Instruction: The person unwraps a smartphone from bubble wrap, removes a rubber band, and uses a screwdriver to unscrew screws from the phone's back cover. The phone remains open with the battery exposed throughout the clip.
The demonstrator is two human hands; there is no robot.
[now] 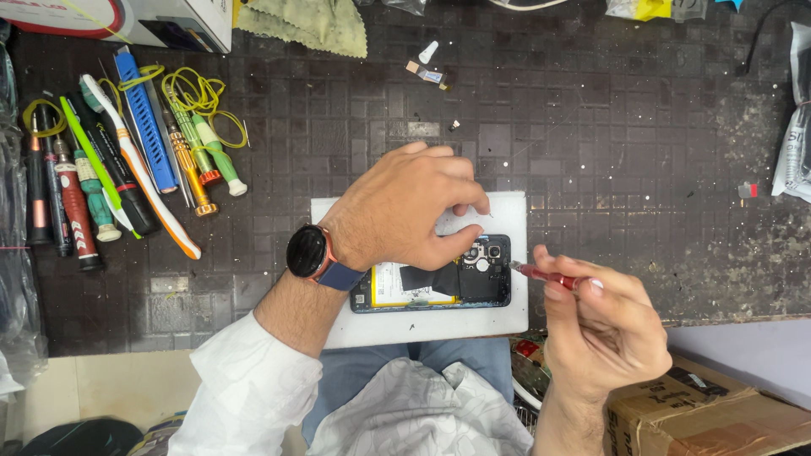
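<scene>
- Lying on a white mat point(507, 317) at the near edge of the dark counter point(608, 152), an opened phone point(439, 283) shows its battery and dark inner parts, back cover off.
- The left hand point(405, 211), a round black watch point(307, 251) on its wrist, rests over the phone's camera end, fingers curled and fingertips pinched together near the lenses; whether they hold anything, I cannot tell.
- The right hand point(604, 325) grips a red-handled screwdriver point(545, 274), its tip pointing at the phone's top right corner.
- A row of screwdrivers and a toothbrush point(139, 165) lies well apart at the far left.
- A cardboard box point(718, 414) sits beside the right wrist.
</scene>
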